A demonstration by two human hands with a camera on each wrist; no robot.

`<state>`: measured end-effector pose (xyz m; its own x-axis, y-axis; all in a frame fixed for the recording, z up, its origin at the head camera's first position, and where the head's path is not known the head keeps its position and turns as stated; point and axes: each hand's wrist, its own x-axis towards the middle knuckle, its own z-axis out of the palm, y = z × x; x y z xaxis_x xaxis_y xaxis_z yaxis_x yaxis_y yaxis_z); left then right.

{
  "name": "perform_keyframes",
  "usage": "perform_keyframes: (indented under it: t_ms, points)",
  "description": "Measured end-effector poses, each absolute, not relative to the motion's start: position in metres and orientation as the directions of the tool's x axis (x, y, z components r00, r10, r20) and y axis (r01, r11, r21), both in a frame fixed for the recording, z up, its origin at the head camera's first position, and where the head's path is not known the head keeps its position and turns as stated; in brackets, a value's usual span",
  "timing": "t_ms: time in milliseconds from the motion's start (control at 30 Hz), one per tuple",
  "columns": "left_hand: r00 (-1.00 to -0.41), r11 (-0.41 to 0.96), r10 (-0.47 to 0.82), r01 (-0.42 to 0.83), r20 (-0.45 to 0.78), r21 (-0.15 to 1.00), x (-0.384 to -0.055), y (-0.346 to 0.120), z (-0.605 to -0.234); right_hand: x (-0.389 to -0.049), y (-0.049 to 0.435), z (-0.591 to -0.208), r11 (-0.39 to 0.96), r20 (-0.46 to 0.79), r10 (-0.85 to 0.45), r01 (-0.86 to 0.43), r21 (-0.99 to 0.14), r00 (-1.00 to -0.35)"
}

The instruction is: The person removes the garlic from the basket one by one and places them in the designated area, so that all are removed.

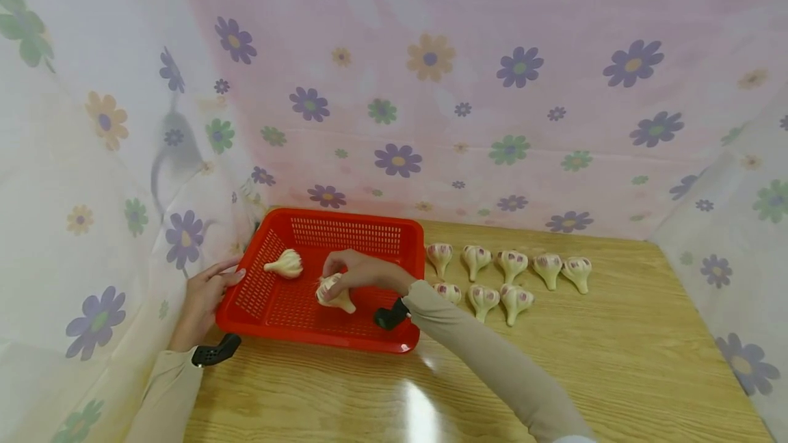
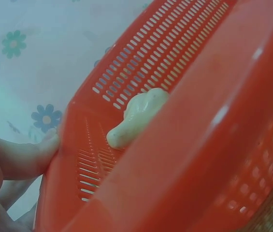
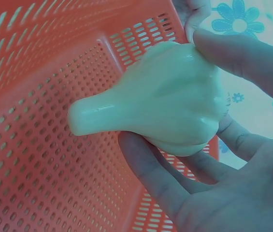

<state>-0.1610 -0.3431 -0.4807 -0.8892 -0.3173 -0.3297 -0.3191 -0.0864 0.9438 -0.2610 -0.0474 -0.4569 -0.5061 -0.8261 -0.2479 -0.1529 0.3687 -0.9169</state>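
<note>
In the head view, a red plastic basket (image 1: 314,338) with slotted walls stands on the table. My left hand (image 1: 204,301) grips its left rim, the thumb on the edge and the other fingers lower on the outside. Over the basket floor, my right hand (image 1: 364,269) holds a garlic bulb (image 1: 334,296) between thumb and fingers. The right wrist view shows this garlic bulb (image 3: 175,96) from close by, its stem pointing away from the palm. Another garlic bulb (image 1: 289,264) lies inside the basket near the left wall; the left wrist view shows it partly behind the rim.
Right of the basket, several garlic bulbs with purplish marks lie in two rows on the wooden table (image 1: 615,354), among them one bulb (image 1: 513,264) in the back row. Flowered cloth (image 1: 468,135) hangs behind the table and at both sides.
</note>
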Motion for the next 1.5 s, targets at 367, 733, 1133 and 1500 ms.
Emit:
perform_keyframes:
  t_ms: [367, 733, 1133, 1500]
  points:
    - [-0.888, -0.104, -0.33, -0.302, -0.32, 0.947, -0.161, -0.343, -0.482, -0.256, -0.028, -0.443, 0.341, -0.201, -0.81, -0.164, -0.926, -0.551]
    - [-0.881, -0.108, -0.337, -0.313, -0.331, 0.944, -0.16, -0.341, -0.479, -0.256, -0.002, -0.438, 0.306, -0.143, -0.799, -0.189, -0.933, -0.585]
    - [-0.881, -0.109, -0.342, -0.309, -0.327, 0.945, -0.159, -0.341, -0.481, -0.257, 0.038, -0.427, 0.238, -0.075, -0.781, -0.185, -0.953, -0.62]
    - [-0.881, -0.098, -0.335, -0.32, -0.334, 0.942, -0.16, -0.34, -0.48, -0.254, 0.067, -0.418, 0.254, -0.051, -0.756, -0.221, -0.942, -0.653]
